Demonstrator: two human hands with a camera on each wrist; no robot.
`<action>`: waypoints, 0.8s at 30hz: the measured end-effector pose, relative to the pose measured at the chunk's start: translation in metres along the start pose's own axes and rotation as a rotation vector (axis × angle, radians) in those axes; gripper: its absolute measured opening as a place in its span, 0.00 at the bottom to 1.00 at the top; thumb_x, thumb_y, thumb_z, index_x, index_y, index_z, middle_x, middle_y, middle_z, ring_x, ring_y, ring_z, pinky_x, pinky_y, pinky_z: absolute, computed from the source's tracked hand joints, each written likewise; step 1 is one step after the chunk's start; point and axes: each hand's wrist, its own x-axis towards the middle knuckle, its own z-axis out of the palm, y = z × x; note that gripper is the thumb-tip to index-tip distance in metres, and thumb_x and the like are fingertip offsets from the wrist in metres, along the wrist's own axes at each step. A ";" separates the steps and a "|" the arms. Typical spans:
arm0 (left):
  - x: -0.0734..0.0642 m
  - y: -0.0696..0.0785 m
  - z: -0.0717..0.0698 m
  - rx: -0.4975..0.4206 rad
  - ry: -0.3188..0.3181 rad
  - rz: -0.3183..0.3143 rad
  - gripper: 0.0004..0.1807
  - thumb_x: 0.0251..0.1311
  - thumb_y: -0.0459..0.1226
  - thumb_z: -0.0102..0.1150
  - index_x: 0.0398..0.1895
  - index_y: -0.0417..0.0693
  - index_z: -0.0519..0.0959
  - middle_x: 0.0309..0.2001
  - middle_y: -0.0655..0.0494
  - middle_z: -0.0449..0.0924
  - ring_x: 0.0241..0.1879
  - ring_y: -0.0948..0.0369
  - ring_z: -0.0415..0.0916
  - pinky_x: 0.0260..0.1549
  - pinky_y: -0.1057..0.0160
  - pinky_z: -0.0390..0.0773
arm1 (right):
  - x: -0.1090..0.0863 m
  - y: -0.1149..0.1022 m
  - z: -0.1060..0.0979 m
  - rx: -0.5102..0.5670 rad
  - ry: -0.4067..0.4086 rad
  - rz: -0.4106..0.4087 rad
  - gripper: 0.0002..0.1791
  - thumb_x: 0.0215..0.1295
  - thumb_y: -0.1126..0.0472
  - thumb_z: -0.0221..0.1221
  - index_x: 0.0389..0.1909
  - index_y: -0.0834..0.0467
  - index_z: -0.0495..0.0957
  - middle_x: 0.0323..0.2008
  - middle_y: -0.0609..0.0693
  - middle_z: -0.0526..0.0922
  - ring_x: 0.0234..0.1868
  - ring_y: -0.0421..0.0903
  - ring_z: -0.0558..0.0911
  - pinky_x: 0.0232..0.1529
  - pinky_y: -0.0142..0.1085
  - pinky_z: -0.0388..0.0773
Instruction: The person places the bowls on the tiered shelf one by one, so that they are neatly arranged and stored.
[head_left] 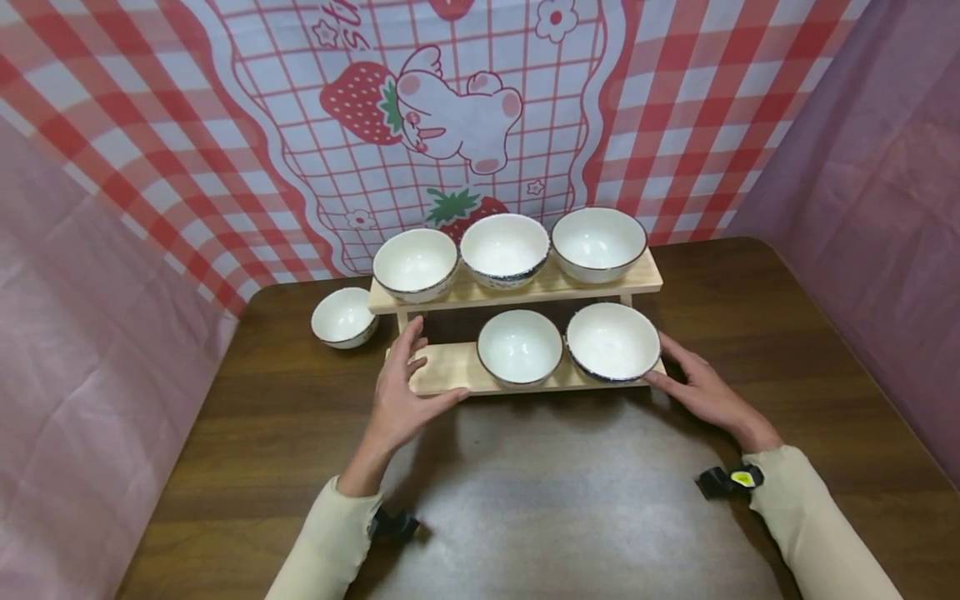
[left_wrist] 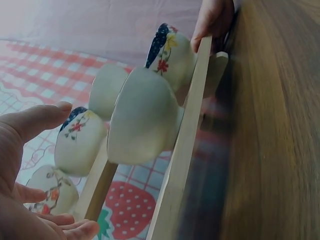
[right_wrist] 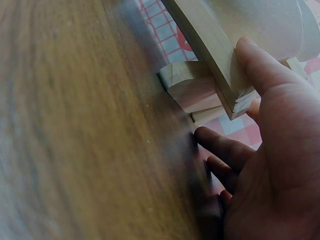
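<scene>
A two-tier wooden rack (head_left: 442,367) holds white bowls. Its lower board carries a pale bowl (head_left: 520,347) in the middle and a blue-rimmed bowl (head_left: 613,342) at the right. My left hand (head_left: 397,400) hovers over the lower board's left part, fingers spread and holding nothing. In the left wrist view, its thumb and fingers stand apart from the bowls. My right hand (head_left: 701,387) grips the lower board's right end beside the blue-rimmed bowl. The right wrist view shows the thumb (right_wrist: 262,62) on the board's corner and a finger tucked behind it.
The upper board carries a left bowl (head_left: 415,265), a blue-rimmed middle bowl (head_left: 504,248) and a right bowl (head_left: 598,243). Another small bowl (head_left: 344,317) sits on the brown wooden table (head_left: 247,433), left of the rack. A red-checked cloth (head_left: 675,125) hangs behind.
</scene>
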 end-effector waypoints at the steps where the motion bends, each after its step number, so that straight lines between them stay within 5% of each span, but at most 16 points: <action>1: -0.001 -0.001 -0.002 0.008 0.005 0.000 0.58 0.39 0.30 0.81 0.75 0.36 0.58 0.75 0.39 0.61 0.69 0.42 0.66 0.65 0.45 0.74 | 0.000 0.000 0.000 -0.001 0.003 -0.006 0.40 0.71 0.57 0.60 0.79 0.44 0.53 0.76 0.58 0.62 0.71 0.23 0.56 0.64 0.16 0.54; 24: -0.012 -0.024 -0.052 0.029 0.113 -0.155 0.56 0.45 0.27 0.77 0.78 0.41 0.54 0.77 0.39 0.56 0.72 0.44 0.62 0.69 0.46 0.68 | 0.000 0.000 0.000 -0.007 0.000 -0.010 0.39 0.71 0.56 0.60 0.79 0.45 0.54 0.75 0.58 0.63 0.70 0.23 0.58 0.61 0.15 0.56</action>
